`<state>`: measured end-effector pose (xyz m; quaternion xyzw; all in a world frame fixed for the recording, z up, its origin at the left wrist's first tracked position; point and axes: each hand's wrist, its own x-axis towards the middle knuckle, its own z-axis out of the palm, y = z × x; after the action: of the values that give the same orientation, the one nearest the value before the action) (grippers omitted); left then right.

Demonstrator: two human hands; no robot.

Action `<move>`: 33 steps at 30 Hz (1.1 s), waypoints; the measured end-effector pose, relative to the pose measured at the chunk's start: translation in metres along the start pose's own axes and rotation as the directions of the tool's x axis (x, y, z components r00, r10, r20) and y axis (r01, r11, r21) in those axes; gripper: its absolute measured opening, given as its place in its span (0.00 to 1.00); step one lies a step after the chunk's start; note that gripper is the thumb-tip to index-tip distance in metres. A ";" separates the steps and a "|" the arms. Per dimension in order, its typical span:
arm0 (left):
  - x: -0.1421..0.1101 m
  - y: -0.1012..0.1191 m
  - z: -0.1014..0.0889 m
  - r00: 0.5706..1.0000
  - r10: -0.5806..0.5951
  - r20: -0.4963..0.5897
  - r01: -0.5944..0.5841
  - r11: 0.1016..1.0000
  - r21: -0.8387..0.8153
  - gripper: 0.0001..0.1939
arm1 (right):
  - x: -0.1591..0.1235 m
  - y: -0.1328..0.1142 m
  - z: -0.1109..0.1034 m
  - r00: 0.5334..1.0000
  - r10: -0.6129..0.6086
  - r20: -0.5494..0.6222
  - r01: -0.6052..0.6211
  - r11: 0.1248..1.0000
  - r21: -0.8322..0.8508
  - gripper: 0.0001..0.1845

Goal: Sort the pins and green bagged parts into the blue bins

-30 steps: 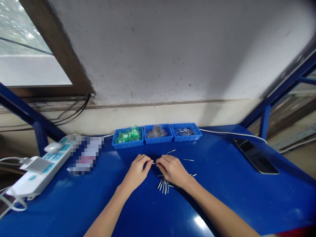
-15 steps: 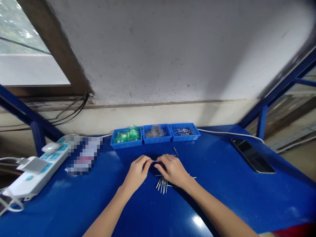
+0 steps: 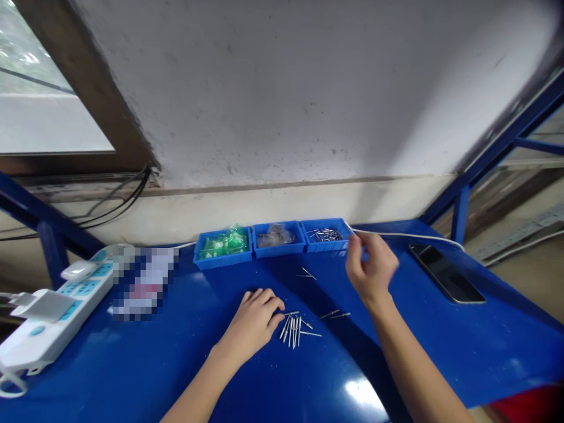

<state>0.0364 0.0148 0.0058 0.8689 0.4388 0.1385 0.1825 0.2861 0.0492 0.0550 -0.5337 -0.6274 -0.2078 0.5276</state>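
My left hand [image 3: 258, 320] is low over the table, its thumb and index finger closing on the end of a silver blind rivet [image 3: 291, 313]. Just to its right lies a small pile of blind rivets [image 3: 294, 332]. Raised at the right, my right hand [image 3: 372, 267] pinches a thin pale pin-like piece [image 3: 348, 226], apparently another rivet. That hand is in front of the right corner of a blue bin [image 3: 329, 247] with loose rivets inside. A few single rivets [image 3: 308, 274] lie between the pile and the bins.
A blue bin [image 3: 224, 260] with green packets and a blue bin [image 3: 279, 251] with clear bags stand along the wall. At the right lies a phone [image 3: 447, 273]. A white power strip [image 3: 48, 335] with chargers and a blurred-out packet [image 3: 150, 279] are at the left.
My hands have parted from the piece held between them. The right hand has moved up and right towards the right bin; the left has dropped to the rivet pile.
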 end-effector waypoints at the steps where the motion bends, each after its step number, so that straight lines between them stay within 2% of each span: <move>1: 0.000 0.000 0.001 1.000 0.007 -0.008 -0.007 1.000 0.012 0.08 | -0.002 0.007 0.006 0.986 0.102 0.129 -0.089 0.990 -0.105 0.09; 2: 0.001 -0.001 0.001 1.000 0.015 -0.015 -0.015 1.000 0.018 0.09 | -0.007 0.012 0.012 0.953 0.170 0.251 -0.127 0.976 -0.179 0.15; 4: 0.002 -0.001 0.001 1.000 0.026 -0.017 -0.026 0.999 0.019 0.11 | -0.020 0.016 0.023 0.875 0.242 0.419 -0.146 0.958 -0.249 0.23; 6: 0.003 -0.001 0.001 0.999 0.025 -0.022 -0.025 1.000 0.019 0.10 | -0.034 0.008 0.030 0.808 0.239 0.538 -0.159 0.968 -0.192 0.24; 10: 0.004 0.000 0.007 0.999 0.022 -0.039 -0.019 0.998 0.063 0.06 | -0.046 -0.027 0.032 0.737 0.053 0.673 -0.140 0.987 0.075 0.21; 13: 0.005 -0.003 0.011 0.998 0.009 -0.059 -0.002 0.994 0.111 0.06 | -0.049 -0.050 0.029 0.677 -0.146 0.722 -0.076 0.961 0.265 0.17; 15: 0.006 -0.007 0.010 0.996 -0.032 -0.086 0.040 0.996 0.086 0.07 | -0.052 -0.058 0.028 0.642 -0.248 0.726 -0.037 0.935 0.352 0.15; 17: 0.006 -0.012 0.005 0.990 -0.081 -0.114 0.084 0.996 0.027 0.09 | -0.055 -0.061 0.028 0.630 -0.306 0.714 -0.002 0.919 0.395 0.13; 21: 0.007 -0.020 -0.006 0.975 -0.132 -0.177 0.132 0.991 -0.015 0.14 | -0.057 -0.059 0.029 0.645 -0.337 0.686 0.043 0.912 0.407 0.09; 27: 0.009 -0.020 -0.004 0.958 -0.147 -0.245 0.148 0.989 -0.018 0.19 | -0.056 -0.059 0.029 0.676 -0.336 0.656 0.088 0.920 0.382 0.11; 31: 0.009 -0.013 -0.006 0.962 -0.167 -0.214 0.155 0.985 -0.072 0.19 | -0.049 -0.058 0.025 0.653 -0.398 0.645 0.151 0.902 0.403 0.12; 32: 0.007 -0.010 -0.008 0.968 -0.169 -0.186 0.155 0.984 -0.086 0.19 | -0.045 -0.056 0.023 0.658 -0.407 0.633 0.154 0.896 0.417 0.13; 33: 0.005 -0.007 -0.009 0.977 -0.158 -0.145 0.145 0.985 -0.094 0.18 | -0.041 -0.054 0.020 0.685 -0.405 0.605 0.148 0.891 0.429 0.14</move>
<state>0.0305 0.0250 0.0113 0.8116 0.5102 0.2080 0.1943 0.2242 0.0282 0.0282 -0.3677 -0.8768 0.0373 0.3077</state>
